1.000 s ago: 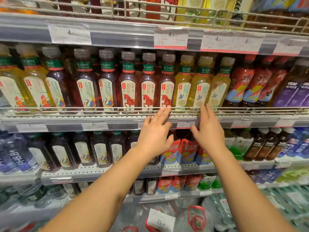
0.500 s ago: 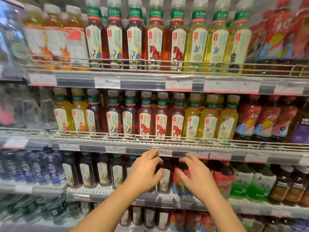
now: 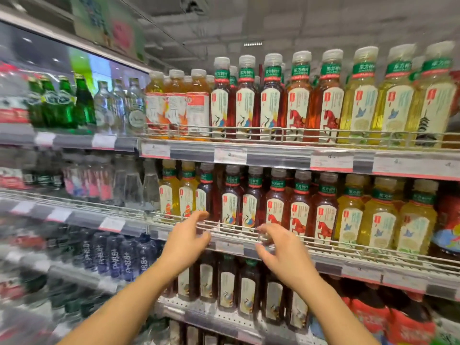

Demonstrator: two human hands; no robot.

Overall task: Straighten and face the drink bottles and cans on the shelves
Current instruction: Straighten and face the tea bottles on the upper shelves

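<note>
1. My left hand [image 3: 185, 247] and my right hand [image 3: 282, 252] are both up in front of the middle shelf [image 3: 323, 257]. The fingers are loosely bent and spread. They hold nothing.
2. My left fingertips [image 3: 201, 215] are right at the wire rail [image 3: 224, 226] on the shelf's front edge. I cannot tell if they touch it. There is a gap between my two hands.
3. The tea bottles [image 3: 251, 202] on the middle shelf stand straight up, caps at the top. They sit side by side in a row behind the rail. Their labels face me.
4. From left to right the middle row goes yellow tea, dark red tea with a bird picture, red tea with a horse picture [image 3: 300, 210], then pale yellow tea [image 3: 380, 220] with a blue bird.
5. The top shelf [image 3: 273, 151] has the same kinds, standing up too. Its big bottles [image 3: 298, 100] have green neck bands with Chinese writing. One orange bottle [image 3: 198, 105] on the left shows its back label.
6. White price tags [image 3: 230, 155] hang on the shelf edges. I can read a "4" on some. The rest is too blurry.
7. The bottles are packed close together. The only open room is in front of the rail, where my hands are.
8. Lower left, dark blue bottles [image 3: 124, 257] say "PH8.8+". Upper left, green glass bottles [image 3: 62, 103] look blurry.
9. Under my hands, a lower shelf holds more dark tea bottles [image 3: 227, 287], also standing up.
</note>
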